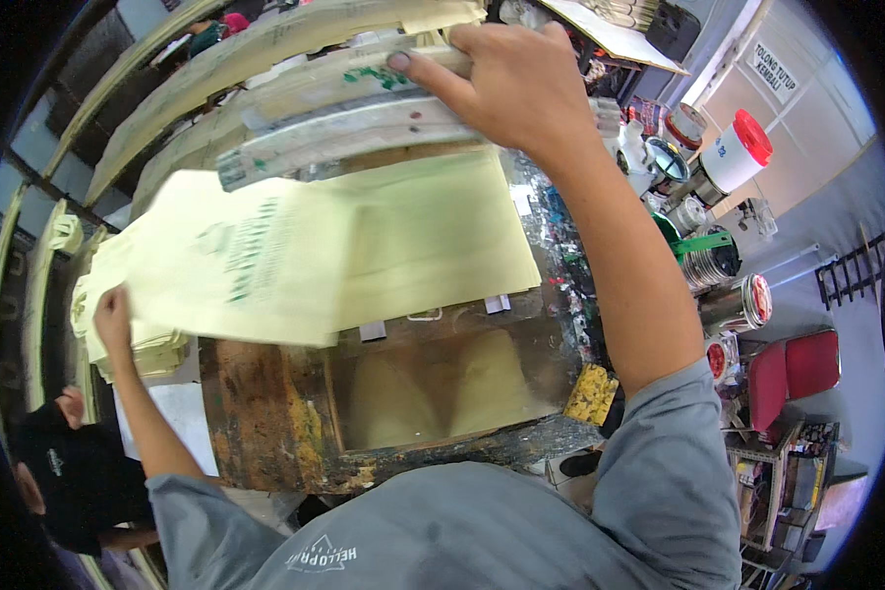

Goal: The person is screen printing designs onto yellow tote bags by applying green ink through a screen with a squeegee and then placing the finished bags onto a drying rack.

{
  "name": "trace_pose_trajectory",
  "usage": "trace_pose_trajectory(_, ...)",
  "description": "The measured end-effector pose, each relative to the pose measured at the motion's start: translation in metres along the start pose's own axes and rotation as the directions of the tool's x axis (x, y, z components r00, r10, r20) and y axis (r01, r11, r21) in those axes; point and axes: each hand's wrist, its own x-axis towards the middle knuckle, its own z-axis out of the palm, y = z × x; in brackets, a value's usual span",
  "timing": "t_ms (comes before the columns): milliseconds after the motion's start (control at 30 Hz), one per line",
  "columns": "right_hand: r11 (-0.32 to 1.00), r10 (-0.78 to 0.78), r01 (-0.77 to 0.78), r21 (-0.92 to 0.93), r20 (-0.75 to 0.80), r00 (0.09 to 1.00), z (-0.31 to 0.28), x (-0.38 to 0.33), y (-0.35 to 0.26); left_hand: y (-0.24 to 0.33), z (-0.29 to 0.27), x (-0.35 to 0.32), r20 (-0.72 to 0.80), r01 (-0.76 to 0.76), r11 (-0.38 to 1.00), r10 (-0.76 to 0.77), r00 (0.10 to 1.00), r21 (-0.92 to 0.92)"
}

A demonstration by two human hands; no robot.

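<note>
My left hand (114, 320), fingers pinched closed, holds the edge of a pale yellow sheet (300, 280) with green print, blurred by motion. I cannot tell whether it is cloth or paper. Below it, a stack of similar yellow sheets (152, 354) lies at the left. Another pale yellow sheet (452, 221) lies flat on the table, partly covered by the printed one. My right hand (521, 88) is wrapped over the near bar of a pale, paint-stained screen-printing frame (354, 133), which is tilted up above the flat sheet.
The wooden table (256, 413) is paint-stained, with a yellow speckled sponge (591, 394) at its near right. Paint cans (737, 303) and a red-lidded white tub (737, 150) crowd the right. A person in black (74, 472) is at the lower left. Red chair (792, 379) stands right.
</note>
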Motion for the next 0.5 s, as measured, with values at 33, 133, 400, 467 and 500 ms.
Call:
trace_pose_trajectory(33,1.000,-0.007,0.007,0.026,-0.011,1.000,0.001,0.001,0.001,-0.037,-0.022,0.005,-0.173,0.056,0.950,-0.002,0.985,0.308)
trace_pose_trajectory(133,0.991,0.133,-0.130,-0.029,0.235,0.963,-0.010,0.013,0.007,0.145,0.069,-0.063,-0.148,-0.045,0.985,0.020,0.989,-0.166)
trace_pose_trajectory(400,0.988,0.139,-0.155,0.004,0.429,0.893,-0.007,0.026,0.005,0.470,0.136,-0.327,0.467,-0.629,0.656,0.748,0.471,-0.417)
trace_pose_trajectory(467,0.989,0.140,-0.150,-0.006,0.399,0.906,-0.006,0.018,0.003,0.469,0.137,-0.327,0.434,-0.587,0.647,0.762,0.480,-0.486)
trace_pose_trajectory(500,0.989,0.134,-0.146,0.008,0.339,0.931,-0.004,0.012,0.006,0.468,0.137,-0.328,0.418,-0.567,0.639,0.769,0.484,-0.519)
